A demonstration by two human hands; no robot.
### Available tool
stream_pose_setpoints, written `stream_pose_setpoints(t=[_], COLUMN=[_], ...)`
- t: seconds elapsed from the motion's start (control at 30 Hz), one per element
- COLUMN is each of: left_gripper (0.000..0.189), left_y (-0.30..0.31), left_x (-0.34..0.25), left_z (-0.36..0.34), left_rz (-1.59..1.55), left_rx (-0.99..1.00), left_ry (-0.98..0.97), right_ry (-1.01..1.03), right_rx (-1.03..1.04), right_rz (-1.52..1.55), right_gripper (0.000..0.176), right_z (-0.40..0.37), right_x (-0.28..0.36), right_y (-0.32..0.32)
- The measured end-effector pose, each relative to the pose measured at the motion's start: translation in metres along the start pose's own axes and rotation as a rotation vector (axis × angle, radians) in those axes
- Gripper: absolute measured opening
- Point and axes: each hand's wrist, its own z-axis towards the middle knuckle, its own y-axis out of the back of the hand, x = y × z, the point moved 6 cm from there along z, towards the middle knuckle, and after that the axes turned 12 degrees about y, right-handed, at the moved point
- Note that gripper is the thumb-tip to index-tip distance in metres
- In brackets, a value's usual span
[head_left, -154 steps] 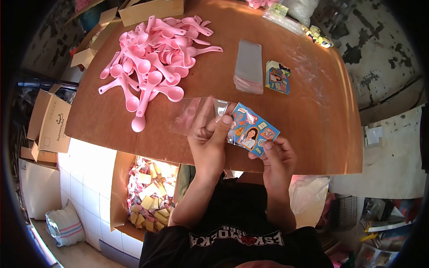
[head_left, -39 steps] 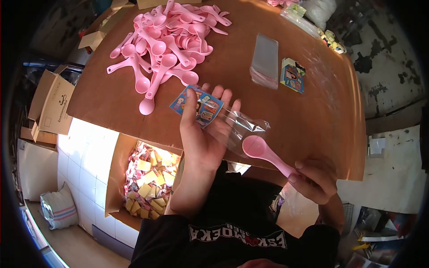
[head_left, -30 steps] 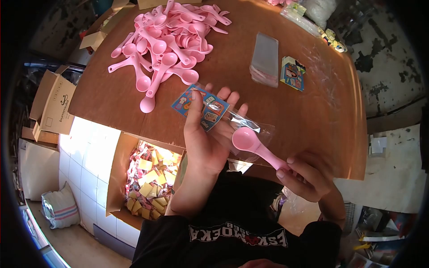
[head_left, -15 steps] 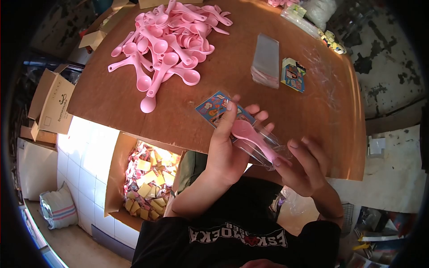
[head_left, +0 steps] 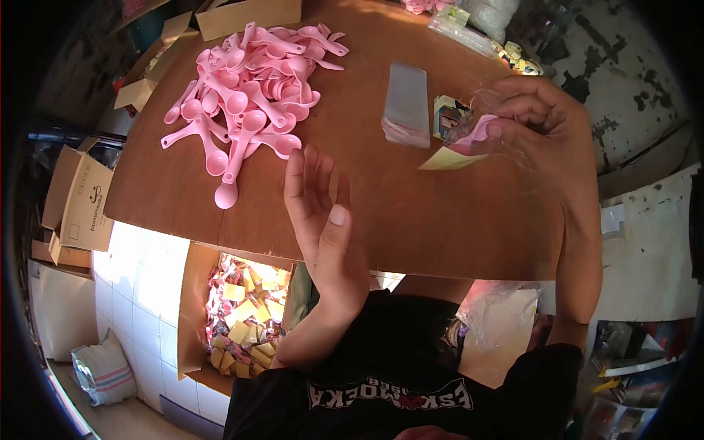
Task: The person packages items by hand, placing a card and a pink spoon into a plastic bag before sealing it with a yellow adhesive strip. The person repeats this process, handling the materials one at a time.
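My right hand (head_left: 546,125) is raised over the right side of the table, fingers pinched on a clear plastic bag. Inside the bag are a pink measuring spoon (head_left: 480,130) and a card, whose pale yellow side (head_left: 449,159) points to the left; motion blurs them. My left hand (head_left: 326,235) is held palm up above the table's near edge, fingers apart and nothing in them. Beyond it lies a heap of pink measuring spoons (head_left: 257,88). A stack of clear plastic bags (head_left: 407,103) and a stack of printed cards (head_left: 445,117), partly hidden by the bagged spoon, lie to its right.
Below the brown table (head_left: 176,187), at the left, stands an open carton (head_left: 194,323) filled with bagged items and yellowish cards (head_left: 238,334). Another carton (head_left: 92,198) stands farther left, near a white sack (head_left: 106,370). Plastic packs (head_left: 462,35) lie along the far right edge.
My right hand has carried the bagged spoon up and to the right, away from my left hand. The left hand has let go of it and opened. The view has shifted slightly.
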Motion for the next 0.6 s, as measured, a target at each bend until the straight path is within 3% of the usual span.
stream_pose_setpoints(t=[0.07, 0.23, 0.27, 0.3, 0.37, 0.4, 0.47, 0.5, 0.57, 0.6], left_gripper=[0.066, 0.059, 0.046, 0.046, 0.033, 0.02, 0.018, 0.017, 0.015, 0.017], left_y=[-0.011, -0.044, -0.05, -0.053, -0.054, -0.055, -0.053, -0.051, -0.05, -0.052], left_x=[-0.002, 0.001, 0.0, -0.005, 0.002, 0.002, 0.005, 0.004, 0.001, 0.0], left_z=[0.006, 0.024, 0.025, 0.026, 0.029, 0.028, 0.025, 0.023, 0.019, 0.016], left_rz=[0.099, 0.503, 0.352, 0.351, 0.354, 0.293, 0.365, 0.439, 0.489, 0.568], left_rx=[0.104, 0.441, 0.393, 0.404, 0.442, 0.418, 0.399, 0.37, 0.325, 0.354], left_ry=[-0.007, -0.025, -0.008, -0.007, 0.264, 0.243, 0.182, 0.117, 0.103, 0.085], right_ry=[0.055, 0.015, 0.03, 0.028, -0.062, -0.064, 0.11, 0.105, 0.571, 0.595], right_rx=[0.163, 0.283, 0.302, 0.292, 0.231, 0.223, 0.021, 0.02, 0.123, 0.091], right_rz=[0.015, 0.059, 0.05, 0.046, 0.137, 0.133, -0.032, -0.032, -0.374, -0.487], right_gripper=[0.028, 0.03, 0.032, 0.032, 0.028, 0.028, 0.022, 0.022, 0.018, 0.016], right_z=[0.01, -0.002, -0.006, -0.008, -0.013, -0.016, -0.021, -0.023, -0.033, -0.037], right_x=[0.003, 0.015, 0.018, 0.019, 0.016, 0.014, 0.02, 0.019, 0.044, 0.048], right_y=[-0.006, -0.024, -0.027, -0.027, -0.028, -0.031, -0.023, -0.021, -0.025, -0.029])
